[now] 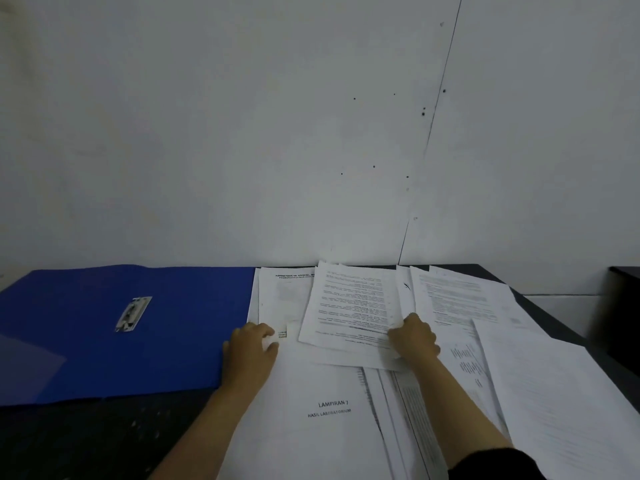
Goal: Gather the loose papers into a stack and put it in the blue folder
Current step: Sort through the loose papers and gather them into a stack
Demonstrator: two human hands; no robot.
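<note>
Right of the blue folder (104, 327), lying open and flat on the dark table (86, 441) with its metal clip (133, 313) showing, the loose papers (450, 341) are sprawling in an overlapped fan, none yet stacked or inside. My left hand (251, 344) is resting palm down just beside the folder's right edge, fingers curled onto a sheet; whether it is pinching paper I cannot tell. My right hand (414, 336), further right of the folder, is pressing on the corner of a printed sheet (349, 303), apparently starting to draw it in. Risks, as I am judging them: sheets farthest from the folder are nearing the table's right edge and could slide off if swept carelessly; dragging may crease or skew the pile. Room: the wall (311, 133) is closing off the far side; bare table is lying open below the folder.
</note>
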